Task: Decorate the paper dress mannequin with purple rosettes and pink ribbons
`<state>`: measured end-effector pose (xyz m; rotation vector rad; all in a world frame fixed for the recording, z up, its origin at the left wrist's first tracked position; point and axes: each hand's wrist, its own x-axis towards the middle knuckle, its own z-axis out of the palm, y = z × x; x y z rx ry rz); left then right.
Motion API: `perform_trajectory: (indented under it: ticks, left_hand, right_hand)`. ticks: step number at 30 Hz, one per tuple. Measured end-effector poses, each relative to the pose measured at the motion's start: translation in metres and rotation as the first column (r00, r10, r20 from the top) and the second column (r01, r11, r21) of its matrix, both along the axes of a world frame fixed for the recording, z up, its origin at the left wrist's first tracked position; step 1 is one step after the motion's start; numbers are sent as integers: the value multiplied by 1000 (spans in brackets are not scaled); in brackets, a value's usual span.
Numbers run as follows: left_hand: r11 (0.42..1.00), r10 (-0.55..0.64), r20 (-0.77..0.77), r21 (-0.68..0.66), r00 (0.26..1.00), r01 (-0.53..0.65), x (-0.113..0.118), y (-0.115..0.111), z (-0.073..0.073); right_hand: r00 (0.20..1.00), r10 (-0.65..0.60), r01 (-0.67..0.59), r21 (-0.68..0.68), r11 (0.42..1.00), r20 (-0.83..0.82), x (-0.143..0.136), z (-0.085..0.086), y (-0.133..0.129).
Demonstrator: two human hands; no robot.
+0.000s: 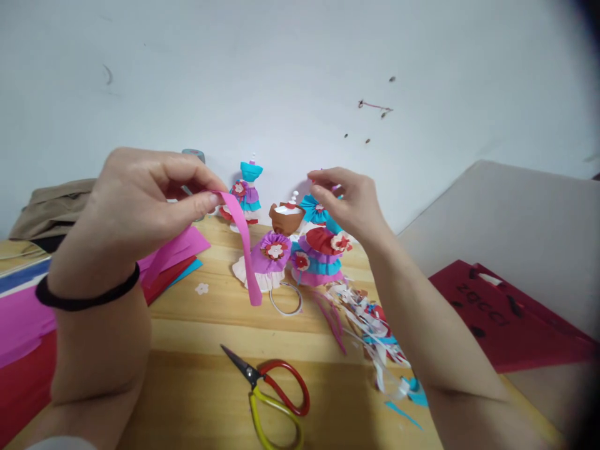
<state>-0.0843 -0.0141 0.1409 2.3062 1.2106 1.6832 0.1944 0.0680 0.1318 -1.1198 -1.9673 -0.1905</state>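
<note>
My left hand (164,194) pinches one end of a pink crepe paper strip (246,250) between thumb and fingertips. The strip hangs down in front of a small paper dress (269,259) with a brown top, purple skirt and flower. Level with it on the right, my right hand (349,194) has its thumb and index fingertips brought close together; whatever may be between them is too small to make out. Behind and below that hand stands a tiered dress (319,256) in red, purple and blue, partly hidden. Another miniature dress (248,190) with a blue top is by the wall.
Scissors (253,375) with red and yellow handles lie at the front. A white ring of tape (285,299) and a paper flower (202,288) are on the wooden table. Coloured paper sheets (173,259) are at left, paper scraps (375,325) and a red bag (506,319) at right.
</note>
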Motion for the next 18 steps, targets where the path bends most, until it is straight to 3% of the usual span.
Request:
perform_trajectory:
  ticks: [2,8,15,18]
  left_hand:
    - [1000,13,-7,0,1000,-13,-2,-1,0]
    - [1000,21,-34,-15,999,-21,-7,0,-4]
    - [996,74,-66,-37,995,-76,-10,-1,-3]
    - [996,48,-59,-66,997,-52,-13,-4,-5]
  right_hand:
    - [997,60,-56,-91,994,42,-13,4,2]
    - [997,67,-52,-252,966,50,-32,8,4]
    - [992,102,-111,-127,986,-71,-57,9,-5]
    - [997,69,-71,-107,992,-20,-67,5,-3]
